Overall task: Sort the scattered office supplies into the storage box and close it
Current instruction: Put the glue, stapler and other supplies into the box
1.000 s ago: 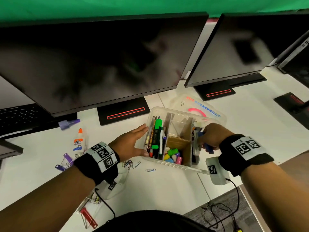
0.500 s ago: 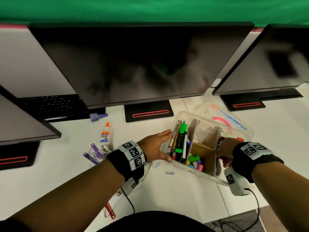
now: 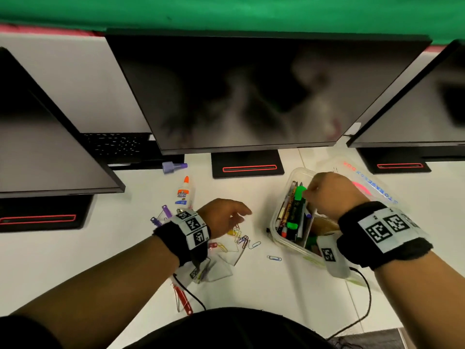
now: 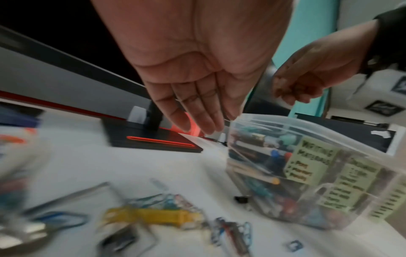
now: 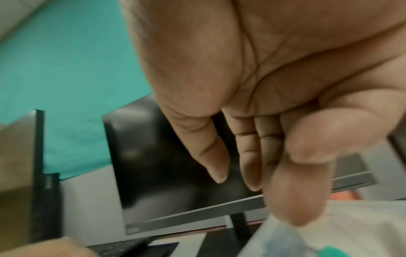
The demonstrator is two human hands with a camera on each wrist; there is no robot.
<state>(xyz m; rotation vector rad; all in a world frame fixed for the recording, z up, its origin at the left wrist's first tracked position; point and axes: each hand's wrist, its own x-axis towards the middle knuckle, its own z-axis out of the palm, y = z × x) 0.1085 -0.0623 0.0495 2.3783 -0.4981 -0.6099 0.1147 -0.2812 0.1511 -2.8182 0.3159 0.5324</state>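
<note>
Head view looks down; wrist views sit close, sharing the storage box (image 3: 289, 238).

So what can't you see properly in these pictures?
- Storage box: in the head view the right hand covers its middle compartments.
- Box labels: left wrist view, blurred; only "Writing Materials" reads.
- Paper clips: left wrist view, motion-smeared.
- Right hand's fingers: right wrist view, blurred; any hold unclear.

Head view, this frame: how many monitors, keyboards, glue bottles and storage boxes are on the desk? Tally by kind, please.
Monitors: 3
Keyboards: 1
Glue bottles: 1
Storage boxes: 1
Total: 6
</note>
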